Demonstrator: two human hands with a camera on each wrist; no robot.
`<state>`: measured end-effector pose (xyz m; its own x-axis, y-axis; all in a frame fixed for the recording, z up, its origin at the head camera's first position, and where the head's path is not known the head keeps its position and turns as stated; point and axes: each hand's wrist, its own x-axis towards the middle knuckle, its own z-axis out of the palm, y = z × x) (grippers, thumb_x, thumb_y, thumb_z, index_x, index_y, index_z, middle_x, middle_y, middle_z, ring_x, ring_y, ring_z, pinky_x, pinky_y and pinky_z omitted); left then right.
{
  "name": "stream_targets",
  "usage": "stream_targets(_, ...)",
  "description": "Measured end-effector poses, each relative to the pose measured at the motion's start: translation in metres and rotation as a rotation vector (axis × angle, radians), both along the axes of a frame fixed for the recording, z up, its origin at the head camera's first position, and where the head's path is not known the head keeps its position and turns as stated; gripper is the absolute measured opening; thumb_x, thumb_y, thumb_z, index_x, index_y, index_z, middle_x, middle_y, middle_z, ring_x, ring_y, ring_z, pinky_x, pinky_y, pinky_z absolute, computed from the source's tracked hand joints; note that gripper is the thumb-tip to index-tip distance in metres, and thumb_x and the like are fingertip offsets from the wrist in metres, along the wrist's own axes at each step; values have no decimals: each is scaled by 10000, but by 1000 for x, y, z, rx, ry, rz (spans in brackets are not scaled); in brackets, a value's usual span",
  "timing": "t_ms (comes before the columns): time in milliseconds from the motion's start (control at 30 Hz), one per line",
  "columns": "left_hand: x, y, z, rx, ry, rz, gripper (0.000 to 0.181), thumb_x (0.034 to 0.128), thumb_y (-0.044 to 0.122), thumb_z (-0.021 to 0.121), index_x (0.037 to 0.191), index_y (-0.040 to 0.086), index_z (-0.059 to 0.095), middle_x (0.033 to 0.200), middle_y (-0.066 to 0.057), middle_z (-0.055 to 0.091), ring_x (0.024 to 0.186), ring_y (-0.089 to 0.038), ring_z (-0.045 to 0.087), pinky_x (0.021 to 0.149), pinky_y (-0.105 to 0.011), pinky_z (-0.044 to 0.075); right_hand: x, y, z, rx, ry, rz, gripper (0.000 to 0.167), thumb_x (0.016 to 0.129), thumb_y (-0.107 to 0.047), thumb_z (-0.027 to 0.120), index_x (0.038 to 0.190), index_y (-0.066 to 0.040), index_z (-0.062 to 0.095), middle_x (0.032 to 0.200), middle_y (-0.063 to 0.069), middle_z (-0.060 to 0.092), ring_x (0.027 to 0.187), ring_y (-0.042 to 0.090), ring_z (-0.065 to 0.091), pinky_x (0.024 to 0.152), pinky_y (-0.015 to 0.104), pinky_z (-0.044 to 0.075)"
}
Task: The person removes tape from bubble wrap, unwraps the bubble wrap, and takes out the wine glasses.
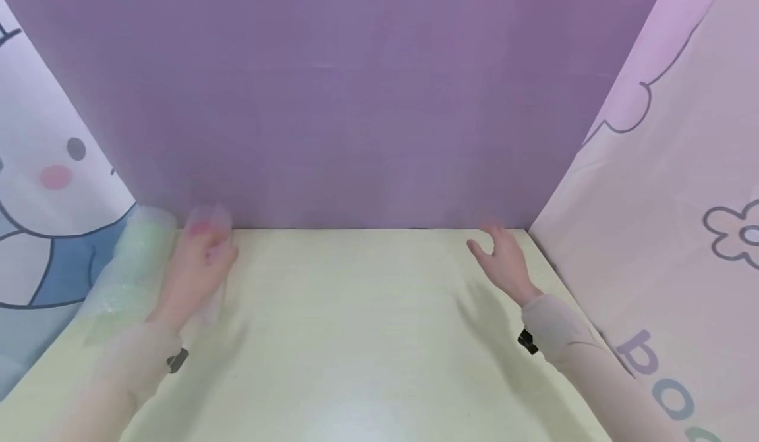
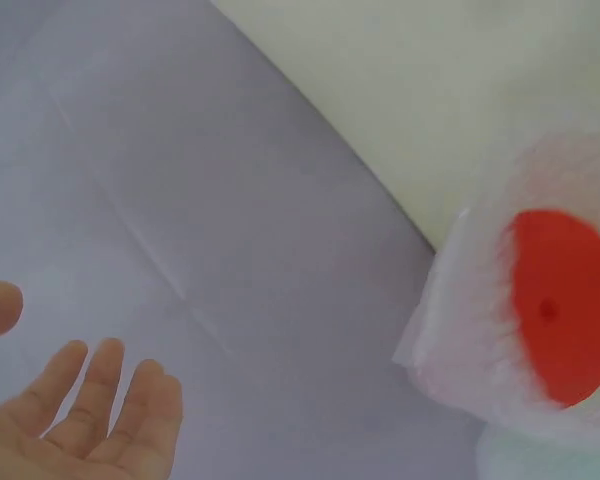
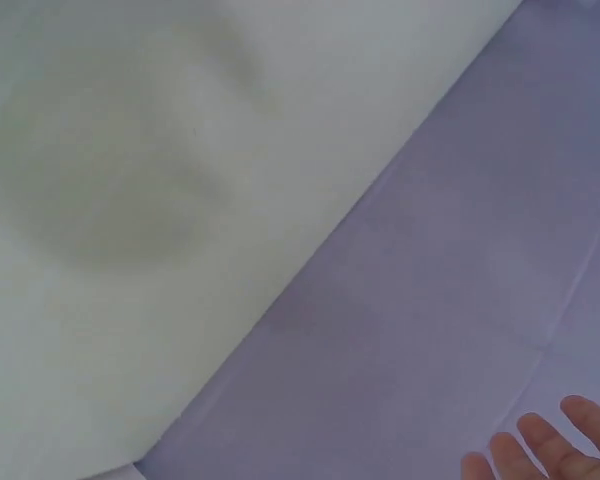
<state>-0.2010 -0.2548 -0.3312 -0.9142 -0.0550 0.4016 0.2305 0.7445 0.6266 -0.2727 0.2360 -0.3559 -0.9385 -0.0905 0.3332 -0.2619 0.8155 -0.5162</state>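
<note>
My left hand (image 1: 192, 267) is blurred at the left of the table. In the left wrist view its fingers (image 2: 100, 390) are spread with nothing between them. A clear plastic-wrapped bundle (image 1: 221, 217) with a red part is right by this hand in the head view; its red rounded face (image 2: 565, 310) shows through the film in the left wrist view. Left of it lies a long bundle of pale green items (image 1: 142, 244) in clear plastic. What either bundle contains is unclear. My right hand (image 1: 504, 264) hovers over the table's right side, fingers apart, holding nothing.
The pale table (image 1: 356, 310) ends at a purple backdrop (image 1: 356, 112). Printed side panels flank it: a cartoon one (image 1: 47, 211) on the left, a pink one with a flower (image 1: 664, 231) on the right. Both wrists wear dark straps.
</note>
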Motion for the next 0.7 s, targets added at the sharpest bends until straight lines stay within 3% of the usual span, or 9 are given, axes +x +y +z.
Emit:
stream_targets(167,6,-4,-10,35,-76,19,472,939,335,457,1259,-10,482,1201,-296,518,1046,-458,507,820,-596,432,17,4,-15,-53,-39,-9,532,929,-367,490,1308,5,452,1337,227,444,1209,398,425,980,550,372)
stream_targets(333,7,-20,-24,20,-191,26,588,950,428,400,1351,-1,395,1282,-321,454,1109,-490,459,831,-590,445,30,6,-34,-65,-89,-2,495,922,-320,516,1302,-6,467,1304,228,480,1132,402,498,892,529,454)
stream_targets(567,-7,-57,-35,69,-393,11,714,945,522,286,1432,4,230,1343,-335,352,850,-321,601,597,-363,555,33,4,-51,-61,-130,41,441,913,-258,543,1274,-10,497,1280,209,518,1112,393,524,874,507,479)
stream_targets(700,-20,-76,-43,110,-448,-8,692,965,442,312,1440,-31,140,1285,-357,368,742,-246,629,594,-376,568,34,0,-56,-42,-151,77,433,907,-240,548,1262,2,505,1252,207,542,1113,376,526,882,501,478)
